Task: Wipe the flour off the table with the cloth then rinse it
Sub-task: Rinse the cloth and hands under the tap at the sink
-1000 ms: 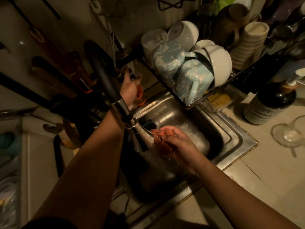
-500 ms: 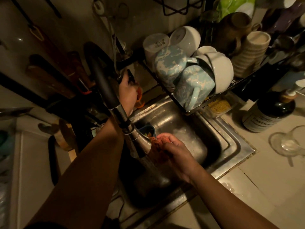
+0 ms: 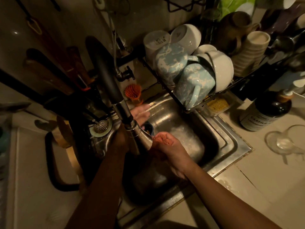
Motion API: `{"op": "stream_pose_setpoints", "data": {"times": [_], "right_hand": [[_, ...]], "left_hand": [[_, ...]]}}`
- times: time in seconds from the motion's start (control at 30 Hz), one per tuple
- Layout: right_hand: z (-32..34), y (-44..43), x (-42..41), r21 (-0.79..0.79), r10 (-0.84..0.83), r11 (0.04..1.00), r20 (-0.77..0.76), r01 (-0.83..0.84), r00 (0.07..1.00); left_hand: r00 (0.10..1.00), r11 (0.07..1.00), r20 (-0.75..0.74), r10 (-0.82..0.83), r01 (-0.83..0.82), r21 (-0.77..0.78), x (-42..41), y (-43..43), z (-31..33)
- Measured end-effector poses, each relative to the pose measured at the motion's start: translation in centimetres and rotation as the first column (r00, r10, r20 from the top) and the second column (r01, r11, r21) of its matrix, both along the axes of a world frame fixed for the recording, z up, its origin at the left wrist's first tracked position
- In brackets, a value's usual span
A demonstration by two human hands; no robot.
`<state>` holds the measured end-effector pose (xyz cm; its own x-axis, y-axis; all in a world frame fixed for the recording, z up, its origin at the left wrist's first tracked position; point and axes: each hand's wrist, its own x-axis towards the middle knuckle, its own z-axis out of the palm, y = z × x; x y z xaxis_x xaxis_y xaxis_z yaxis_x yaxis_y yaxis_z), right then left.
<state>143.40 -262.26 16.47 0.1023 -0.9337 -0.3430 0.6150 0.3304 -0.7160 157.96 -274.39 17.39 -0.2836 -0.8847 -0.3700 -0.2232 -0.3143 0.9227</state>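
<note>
The cloth (image 3: 156, 152) is gripped in the curled right hand (image 3: 171, 147) under the faucet (image 3: 143, 138), while the blurred left hand (image 3: 140, 113) is held spread.

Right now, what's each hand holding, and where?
The right hand grips the cloth, bunched in its fist, under the tap. The left hand, blurred, seems to hold nothing.

Two blue marbled mugs (image 3: 193, 83) and white bowls (image 3: 221, 70) are sitting upturned in a wire rack (image 3: 188, 109) at the counter's (image 3: 247, 179) far edge. A dark bottle (image 3: 264, 111) is standing, and a clear glass (image 3: 287, 141) is resting, near its right edge.
</note>
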Motion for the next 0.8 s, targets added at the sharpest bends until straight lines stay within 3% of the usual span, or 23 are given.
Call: {"op": "stream_pose_setpoints", "data": {"times": [0.2,0.33,0.4,0.47,0.53,0.6,0.7,0.8], "right_hand": [[-1.3,0.0,-0.2,-0.083,0.055,0.994,-0.212,-0.074,0.976],[-1.7,0.4,-0.3,-0.071,0.110,0.988,-0.324,-0.140,0.940],[-2.6,0.5,-0.6,-0.072,0.160,0.970,-0.533,-0.233,0.831],[-3.5,0.7,-0.8,-0.068,0.234,0.911,-0.727,-0.407,0.645],[-3.7,0.8,-1.0,-0.070,0.247,0.863,-0.805,-0.500,0.540],[-3.2,0.8,-1.2,-0.067,0.310,0.847,-0.742,-0.527,0.594],[-2.8,0.7,-1.6,0.019,0.321,0.931,-0.516,-0.364,0.794],[-2.3,0.8,-2.1,0.201,0.407,0.913,-0.408,-0.354,0.817]], "left_hand": [[0.974,0.963,-0.108,0.199,-0.174,0.204,-0.3,11.8,-2.0],[0.982,0.978,-0.102,0.156,-0.139,0.157,-0.9,13.2,-1.8],[0.972,0.963,-0.077,0.221,-0.205,0.175,-1.2,13.1,-1.5],[0.976,0.967,-0.045,0.215,-0.206,0.151,-1.9,12.6,-1.4],[0.967,0.958,-0.022,0.253,-0.247,0.144,-2.1,11.8,-2.2],[0.934,0.920,-0.036,0.357,-0.344,0.190,-2.0,11.3,-2.7],[0.890,0.882,-0.088,0.447,-0.422,0.211,-1.5,10.9,-3.0],[0.836,0.872,-0.261,0.483,-0.430,0.235,-2.1,11.2,-3.0]]}}
